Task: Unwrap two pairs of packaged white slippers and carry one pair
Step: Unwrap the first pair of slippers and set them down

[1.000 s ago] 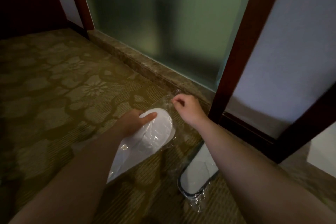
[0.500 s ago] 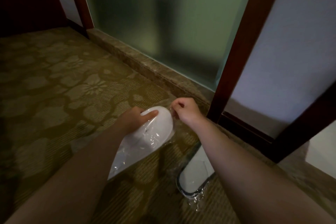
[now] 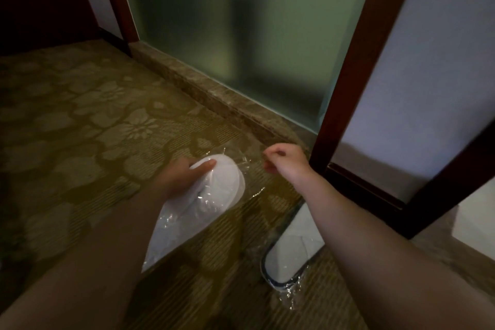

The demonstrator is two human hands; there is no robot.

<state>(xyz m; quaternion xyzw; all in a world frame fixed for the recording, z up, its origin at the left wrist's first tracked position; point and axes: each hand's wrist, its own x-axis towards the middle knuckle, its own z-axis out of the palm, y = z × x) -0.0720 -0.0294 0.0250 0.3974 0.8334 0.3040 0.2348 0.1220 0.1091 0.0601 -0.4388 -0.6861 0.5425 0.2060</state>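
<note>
A pair of white slippers (image 3: pixel 211 195) in clear plastic wrap is held above the carpet. My left hand (image 3: pixel 184 173) grips its rounded toe end, thumb on top. My right hand (image 3: pixel 285 161) pinches the loose end of the clear plastic wrap (image 3: pixel 245 162), stretched out to the right of the slippers. A second wrapped pair of white slippers (image 3: pixel 292 254), with a dark edge trim, lies on the carpet under my right forearm, which hides part of it.
A patterned olive carpet (image 3: pixel 93 147) covers the floor. A stone sill (image 3: pixel 214 96) runs below a frosted glass panel (image 3: pixel 227 29). A dark wooden door frame (image 3: pixel 353 48) stands close to the right of my right hand.
My right hand has pulled away from the slippers to the right, drawing the wrap's end out. My left hand has kept its grip on the toe end.
</note>
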